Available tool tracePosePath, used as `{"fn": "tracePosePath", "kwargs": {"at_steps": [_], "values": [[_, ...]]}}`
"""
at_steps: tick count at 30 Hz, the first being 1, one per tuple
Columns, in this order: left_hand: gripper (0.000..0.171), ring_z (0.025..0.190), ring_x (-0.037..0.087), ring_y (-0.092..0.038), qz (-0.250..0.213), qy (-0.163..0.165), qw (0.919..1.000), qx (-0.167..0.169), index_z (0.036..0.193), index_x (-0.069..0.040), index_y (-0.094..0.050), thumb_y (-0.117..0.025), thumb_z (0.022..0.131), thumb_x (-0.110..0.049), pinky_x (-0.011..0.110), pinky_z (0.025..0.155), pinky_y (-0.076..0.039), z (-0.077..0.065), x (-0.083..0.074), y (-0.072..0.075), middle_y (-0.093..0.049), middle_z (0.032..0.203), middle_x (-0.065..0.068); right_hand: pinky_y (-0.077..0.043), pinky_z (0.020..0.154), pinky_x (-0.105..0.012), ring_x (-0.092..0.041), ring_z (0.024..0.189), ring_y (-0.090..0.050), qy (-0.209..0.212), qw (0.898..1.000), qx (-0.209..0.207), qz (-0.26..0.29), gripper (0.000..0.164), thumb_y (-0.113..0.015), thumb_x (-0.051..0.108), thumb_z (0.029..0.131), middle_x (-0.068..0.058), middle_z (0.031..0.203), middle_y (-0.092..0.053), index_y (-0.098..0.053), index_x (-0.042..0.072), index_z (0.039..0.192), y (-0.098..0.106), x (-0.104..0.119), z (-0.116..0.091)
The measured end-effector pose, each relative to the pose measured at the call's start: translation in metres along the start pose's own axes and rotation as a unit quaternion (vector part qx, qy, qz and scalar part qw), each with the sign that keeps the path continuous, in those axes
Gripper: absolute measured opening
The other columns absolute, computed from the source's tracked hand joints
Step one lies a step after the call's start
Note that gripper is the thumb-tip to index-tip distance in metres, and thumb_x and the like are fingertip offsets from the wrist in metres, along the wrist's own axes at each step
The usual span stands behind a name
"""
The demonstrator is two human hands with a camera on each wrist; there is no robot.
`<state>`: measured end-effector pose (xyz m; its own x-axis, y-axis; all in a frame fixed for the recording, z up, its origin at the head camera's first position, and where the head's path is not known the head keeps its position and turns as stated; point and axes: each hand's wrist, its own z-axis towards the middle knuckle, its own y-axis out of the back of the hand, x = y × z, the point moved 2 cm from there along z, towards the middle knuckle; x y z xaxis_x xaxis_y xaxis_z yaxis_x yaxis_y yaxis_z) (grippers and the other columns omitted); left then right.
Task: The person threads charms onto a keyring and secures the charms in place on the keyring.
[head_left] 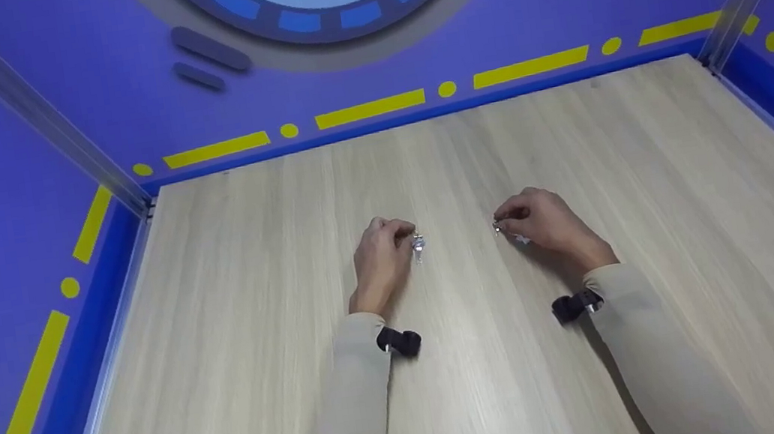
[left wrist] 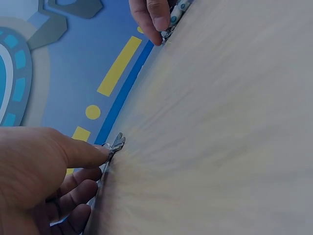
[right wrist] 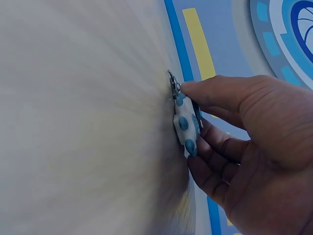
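Thumb and finger of my left hand (head_left: 379, 257) pinch a small silver key (head_left: 419, 244) close over the wooden table. In the left wrist view the key (left wrist: 118, 142) juts out past the thumb tip, with a thin wire ring beside it. Farther right, my right hand (head_left: 545, 223) pinches a keychain by its metal clasp (right wrist: 173, 84). Its flat white charm with blue spots (right wrist: 185, 123) hangs beneath the thumb, next to the curled fingers. A gap of table separates the two hands, and the key and keychain are apart.
The pale wood-grain tabletop (head_left: 255, 303) extends around both hands. Blue panels with yellow dashes (head_left: 372, 108) border it at the back and sides, and metal posts (head_left: 31, 108) rise at the back corners. A dark wrist camera (head_left: 400, 341) sits on each wrist.
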<state>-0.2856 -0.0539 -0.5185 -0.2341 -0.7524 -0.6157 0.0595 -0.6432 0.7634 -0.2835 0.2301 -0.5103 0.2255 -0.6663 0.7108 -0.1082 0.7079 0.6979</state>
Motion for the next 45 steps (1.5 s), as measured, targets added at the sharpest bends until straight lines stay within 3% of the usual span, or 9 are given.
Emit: {"fn": "tracePosePath", "kwargs": {"at_steps": [5,13,20,24,27,32,39,45], "values": [[0.015,0.100,0.021,-0.064,-0.004,0.002,1.0000,-0.001,0.113,-0.010,-0.080,-0.073,0.100,-0.010,0.038,0.086,-0.053,0.002,0.001,0.000,-0.065,0.106,0.003,-0.050,0.072,-0.033,-0.025,0.089,-0.060,-0.011,1.000,0.010,0.013,0.011,-0.076,0.005,0.096,-0.011,0.098,-0.064,-0.080,0.002,0.107,0.001,0.000,0.000],[0.013,0.098,0.020,-0.064,-0.009,0.007,0.9999,0.001,0.110,-0.012,-0.079,-0.074,0.099,-0.010,0.036,0.086,-0.052,0.000,0.002,0.000,-0.065,0.105,0.002,-0.047,0.070,-0.035,-0.024,0.084,-0.056,-0.039,0.999,0.010,0.005,0.004,-0.075,0.005,0.096,-0.010,0.096,-0.061,-0.077,0.003,0.094,0.000,-0.001,0.001],[0.006,0.095,0.019,-0.064,-0.013,0.014,0.9998,0.008,0.102,-0.012,-0.079,-0.075,0.097,-0.011,0.036,0.084,-0.052,-0.001,0.004,0.000,-0.065,0.101,0.001,-0.047,0.068,-0.028,-0.022,0.083,-0.058,-0.028,0.999,0.018,0.012,0.005,-0.073,0.005,0.094,-0.009,0.096,-0.065,-0.075,0.004,0.090,0.002,-0.005,-0.001],[0.005,0.093,0.018,-0.063,-0.017,0.013,0.9997,0.009,0.100,-0.012,-0.080,-0.076,0.098,-0.014,0.035,0.083,-0.052,-0.001,0.005,0.000,-0.065,0.100,0.001,-0.049,0.065,-0.026,-0.021,0.082,-0.060,-0.044,0.997,0.023,0.050,0.004,-0.068,0.005,0.097,-0.008,0.096,-0.070,-0.072,0.004,0.095,0.006,-0.009,-0.004],[0.006,0.091,0.017,-0.063,-0.023,0.014,0.9996,0.008,0.101,-0.012,-0.080,-0.076,0.099,-0.016,0.034,0.083,-0.051,-0.002,0.005,0.001,-0.066,0.099,0.000,-0.050,0.070,-0.025,-0.022,0.087,-0.063,-0.051,0.995,0.023,0.084,0.005,-0.065,0.006,0.100,-0.010,0.101,-0.072,-0.069,0.003,0.100,0.009,-0.012,-0.005],[0.006,0.089,0.017,-0.066,-0.066,0.017,0.9977,0.003,0.099,-0.011,-0.078,-0.075,0.099,-0.015,0.034,0.083,-0.052,-0.003,0.003,0.006,-0.072,0.096,0.000,-0.050,0.076,-0.023,-0.022,0.094,-0.063,-0.047,0.992,0.026,0.112,0.008,-0.060,0.008,0.105,-0.013,0.109,-0.071,-0.065,0.001,0.105,0.015,-0.015,-0.006],[0.006,0.082,0.014,-0.065,-0.134,0.027,0.9904,0.019,0.097,-0.010,-0.078,-0.075,0.098,-0.015,0.031,0.078,-0.051,-0.006,-0.001,0.010,-0.073,0.088,-0.001,-0.052,0.075,-0.025,-0.020,0.091,-0.063,-0.059,0.985,0.037,0.161,0.018,-0.067,0.012,0.103,-0.016,0.110,-0.071,-0.066,-0.002,0.115,0.020,-0.018,-0.008],[0.006,0.078,0.010,-0.063,-0.141,0.029,0.9893,0.027,0.096,-0.010,-0.078,-0.076,0.097,-0.015,0.029,0.076,-0.050,-0.006,-0.001,0.010,-0.072,0.086,-0.003,-0.056,0.073,-0.026,-0.020,0.091,-0.066,-0.072,0.981,0.057,0.172,0.023,-0.069,0.010,0.102,-0.017,0.111,-0.070,-0.068,-0.002,0.122,0.020,-0.018,-0.009]]}}
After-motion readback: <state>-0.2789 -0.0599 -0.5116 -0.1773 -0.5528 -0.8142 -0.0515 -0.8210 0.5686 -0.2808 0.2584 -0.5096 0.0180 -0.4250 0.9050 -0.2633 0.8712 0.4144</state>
